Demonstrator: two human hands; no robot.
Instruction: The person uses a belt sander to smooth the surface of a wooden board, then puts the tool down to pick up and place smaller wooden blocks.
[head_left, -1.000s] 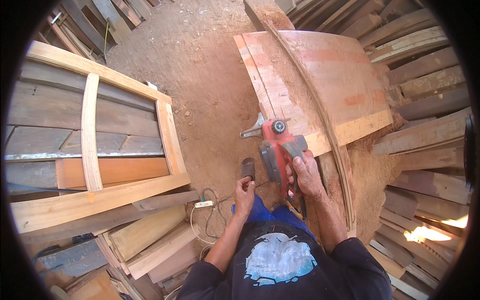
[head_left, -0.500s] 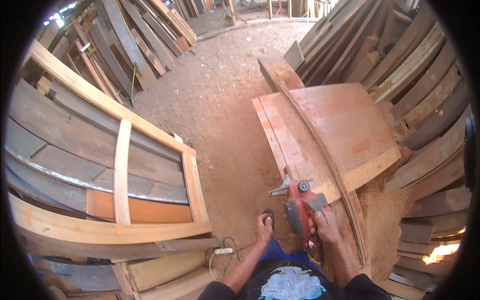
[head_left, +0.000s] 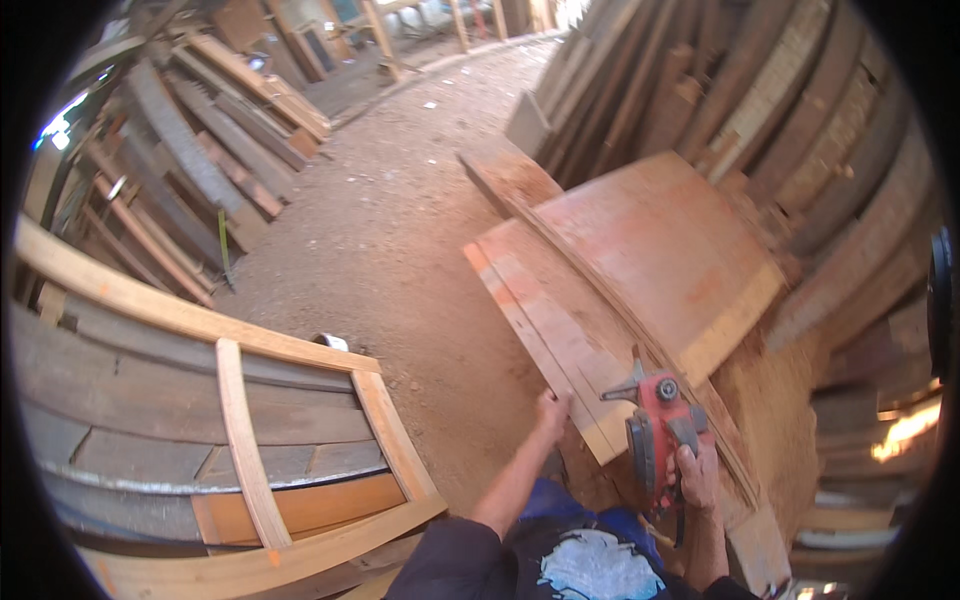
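My right hand [head_left: 697, 474] is wrapped round the handle of a red and black electric hand planer [head_left: 662, 435], with a metal guide piece at its front. The planer is beside the near end of a flat reddish wooden board [head_left: 535, 315]. My left hand [head_left: 556, 412] is closed at that board's left edge, fingers curled against it; the fingertips are partly hidden. A long narrow wooden rail [head_left: 600, 285] runs lengthwise over the work, between the board and a wider panel [head_left: 660, 235] dusted with shavings.
To the left lies a pale wooden frame [head_left: 240, 430] over dark planks. Several boards lean at the far left [head_left: 190, 130] and along the right side [head_left: 780, 130]. Sawdust [head_left: 780, 430] covers the ground by the panel. A yellow-green strip [head_left: 224, 245] hangs by the left stack.
My left hand has moved up and forward to the board's edge; the dark thing by it before no longer shows. The view has turned, and the planer appears further right and lower.
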